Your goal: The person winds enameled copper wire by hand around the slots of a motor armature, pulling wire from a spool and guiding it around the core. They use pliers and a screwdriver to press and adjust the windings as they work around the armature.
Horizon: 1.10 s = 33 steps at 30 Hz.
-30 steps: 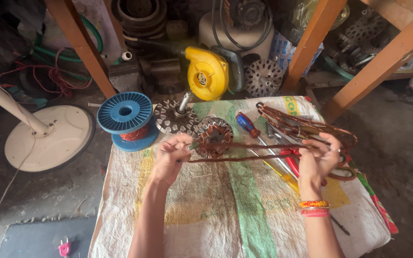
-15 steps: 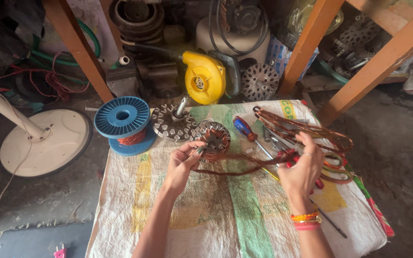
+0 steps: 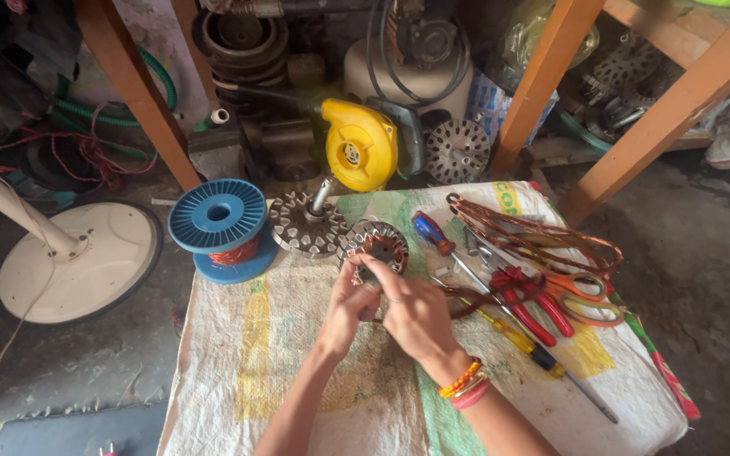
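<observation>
Woven sack mat (image 3: 280,355): both hands (image 3: 386,308) grip round stator (image 3: 375,245).

Your right hand (image 3: 416,317) hiding the stator's (image 3: 375,245) lower edge, your fingertips' grip unclear, your forearms cut off below.

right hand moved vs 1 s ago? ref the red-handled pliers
Yes. The right hand has moved left, away from the red-handled pliers and copper coil loops, and now meets the left hand at the wound stator.
</observation>
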Tool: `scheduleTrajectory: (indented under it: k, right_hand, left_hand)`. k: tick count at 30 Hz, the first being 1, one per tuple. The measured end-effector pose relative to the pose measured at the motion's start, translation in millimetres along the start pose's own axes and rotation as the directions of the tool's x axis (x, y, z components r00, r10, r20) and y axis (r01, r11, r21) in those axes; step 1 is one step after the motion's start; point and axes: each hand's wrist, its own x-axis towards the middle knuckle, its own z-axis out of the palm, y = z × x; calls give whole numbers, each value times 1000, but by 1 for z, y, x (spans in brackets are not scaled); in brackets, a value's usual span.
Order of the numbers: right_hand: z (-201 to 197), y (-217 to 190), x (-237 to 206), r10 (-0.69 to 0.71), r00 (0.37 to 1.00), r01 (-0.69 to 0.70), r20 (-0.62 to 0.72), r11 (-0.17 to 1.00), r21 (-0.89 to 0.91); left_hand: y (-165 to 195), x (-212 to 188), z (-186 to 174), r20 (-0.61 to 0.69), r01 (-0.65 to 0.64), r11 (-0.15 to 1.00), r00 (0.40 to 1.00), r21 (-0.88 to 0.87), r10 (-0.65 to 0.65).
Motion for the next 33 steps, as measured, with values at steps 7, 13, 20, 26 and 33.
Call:
scheduleTrajectory:
  k: [7,13,20,26,33]
  right_hand:
    - [-2,59,-15,-163,954,128,-252,980,-151]
    - [-28,69,-11,-136,904,100,-405,989,-107]
    - [-43,64,-11,69,871,-132,-487,987,-96]
    - [-22,49,-15,-81,895,74,-438,997,-32]
    - [-14,52,-18,-245,875,251,-417,967,-42]
  left_hand:
    - [1,2,-18,42,-78,996,996,52,76]
    - [-4,9,-43,-26,-102,994,995,-41,101]
    - [22,1,-37,-202,-261,866,906,426,372]
    - [30,-15,14,446,-460,-245,402,854,800]
    - [-25,-3,18,546,-612,-44,668,790,506]
